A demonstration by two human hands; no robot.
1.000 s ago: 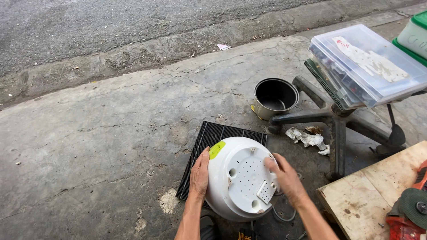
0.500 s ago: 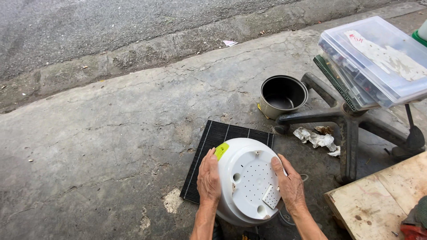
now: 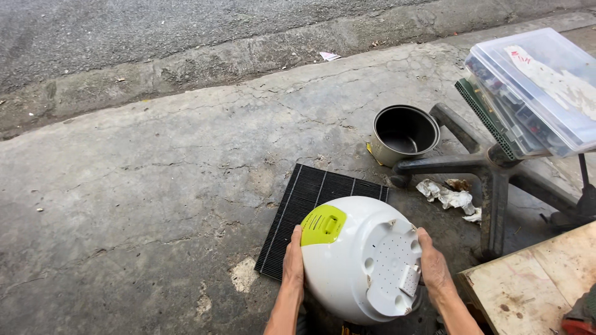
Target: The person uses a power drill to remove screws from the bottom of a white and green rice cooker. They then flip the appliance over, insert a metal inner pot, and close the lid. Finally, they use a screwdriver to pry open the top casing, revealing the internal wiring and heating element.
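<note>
Head view: a white rice cooker body (image 3: 363, 260) w/ a lime-green latch (image 3: 323, 224) is held tipped on its side, perforated base plate turned up and toward the camera, over the near edge of a black ribbed panel (image 3: 313, 201) lying on the concrete pavement (image 3: 155, 186).

For the step in hand, judged as turning the shell over for base access: the weight is best kept centred btwn both palms, w/ the rounded wall pressed evenly, since the smooth plastic could slip. The small bracket at the base rim should be kept clear of the fingers. A dangling cord below may snag; hard to tell.

Left hand (image 3: 293, 260): laid flat on the shell's left wall just below the latch, fingers together, pressing inward. Right hand (image 3: 433, 268): cupped on the right rim of the base, fingers curled over the edge. Both forearms come up from the bottom edge, wrists roughly straight.

A dark inner pot (image 3: 405, 133) stands apart, upright, beside a chair base (image 3: 490, 170).
</note>
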